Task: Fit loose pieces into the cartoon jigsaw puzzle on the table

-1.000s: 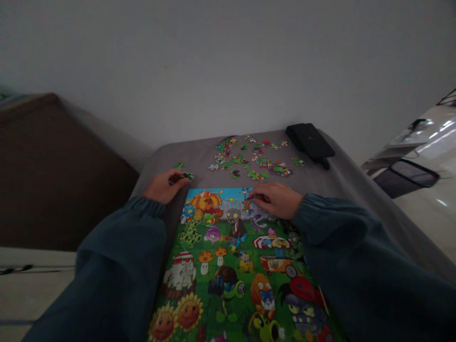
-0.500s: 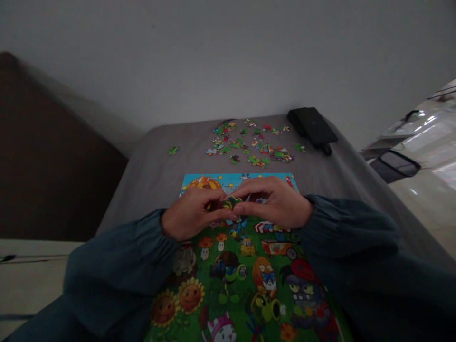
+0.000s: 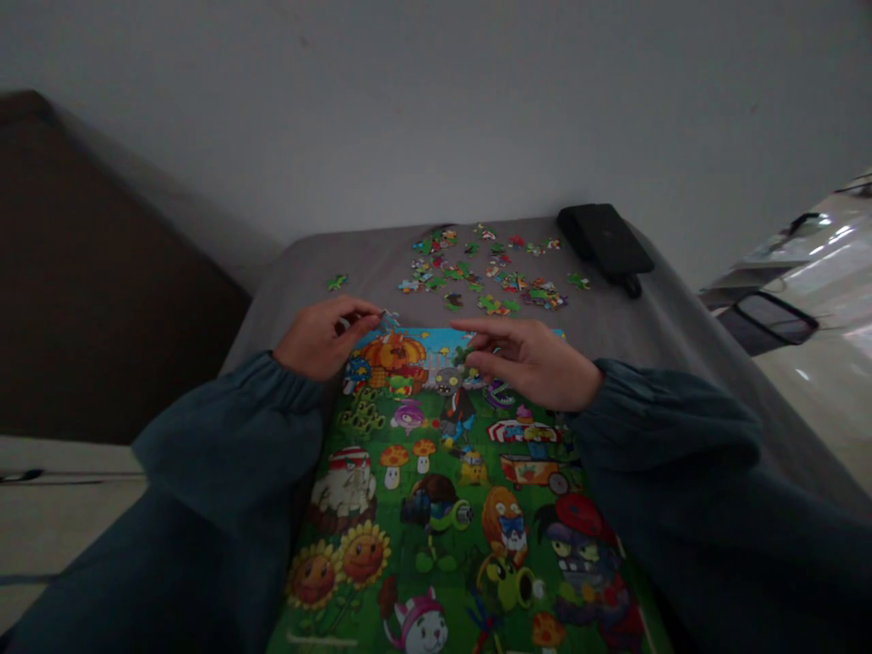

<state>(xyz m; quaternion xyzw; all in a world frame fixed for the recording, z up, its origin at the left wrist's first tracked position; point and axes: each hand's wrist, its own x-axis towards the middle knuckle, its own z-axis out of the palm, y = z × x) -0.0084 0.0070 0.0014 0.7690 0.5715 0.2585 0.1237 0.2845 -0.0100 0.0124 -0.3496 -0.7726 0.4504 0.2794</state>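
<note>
The left hand (image 3: 320,338) holds a small pale-blue piece (image 3: 390,321) pinched between thumb and fingers, at the far left corner of the cartoon picture (image 3: 436,536). The right hand (image 3: 528,363) reaches over the picture's far right part with its index finger stretched out to the left and a narrow gap above the thumb. A green piece (image 3: 461,354) shows just beside its fingertips; whether they grip it, I cannot tell.

The picture lies flat on the near part of the grey-covered bench (image 3: 272,291), between the two forearms, with its pumpkin at the far left and its sunflowers at the near left. Beyond it, loose puzzle pieces (image 3: 496,304) lie scattered across the far middle of the bench. A single green puzzle piece (image 3: 337,282) lies apart at far left, and a black case (image 3: 609,243) rests at far right, near the wall (image 3: 436,109).
</note>
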